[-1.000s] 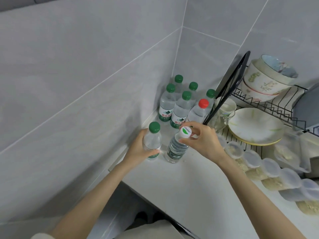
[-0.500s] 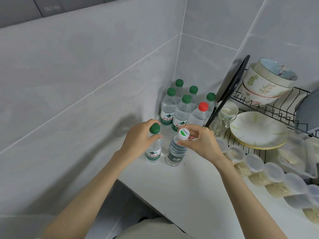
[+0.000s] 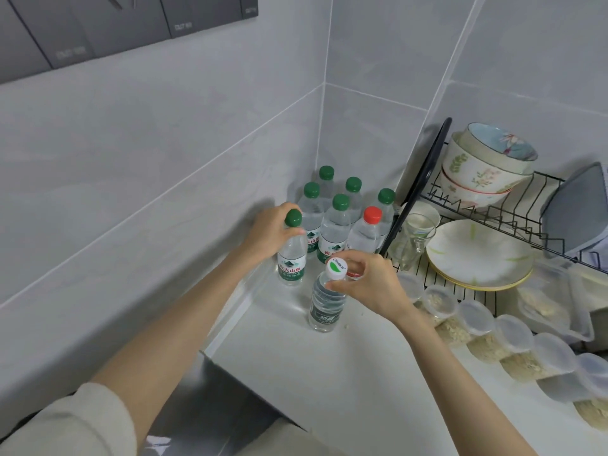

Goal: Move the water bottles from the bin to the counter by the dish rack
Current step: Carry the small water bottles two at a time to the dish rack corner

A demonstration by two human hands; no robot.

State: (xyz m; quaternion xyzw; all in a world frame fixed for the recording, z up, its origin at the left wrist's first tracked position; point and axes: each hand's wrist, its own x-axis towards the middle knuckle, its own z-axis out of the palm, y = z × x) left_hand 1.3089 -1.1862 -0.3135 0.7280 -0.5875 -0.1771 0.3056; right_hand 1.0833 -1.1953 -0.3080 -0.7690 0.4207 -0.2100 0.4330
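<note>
Two water bottles stand upright on the white counter [image 3: 345, 366] in front of a cluster of several more in the wall corner. My left hand [image 3: 268, 233] grips the neck of a green-capped bottle [image 3: 291, 261] just under its cap. My right hand [image 3: 368, 284] pinches the neck of a white-capped bottle [image 3: 325, 307] with a ridged clear body. Behind them stand several green-capped bottles [image 3: 335, 225] and one red-capped bottle [image 3: 367, 230]. The bin is out of view.
A black wire dish rack [image 3: 493, 212] stands to the right, holding stacked bowls [image 3: 483, 166], a plate [image 3: 478, 255] and a glass cup [image 3: 413, 238]. A row of lidded plastic tubs [image 3: 513, 340] with beige contents lines the counter below it. Tiled walls close the corner.
My left hand slid up from the green-capped bottle's body to its neck. Both bottles now stand on the counter nearer the cluster. The camera tilted up slightly.
</note>
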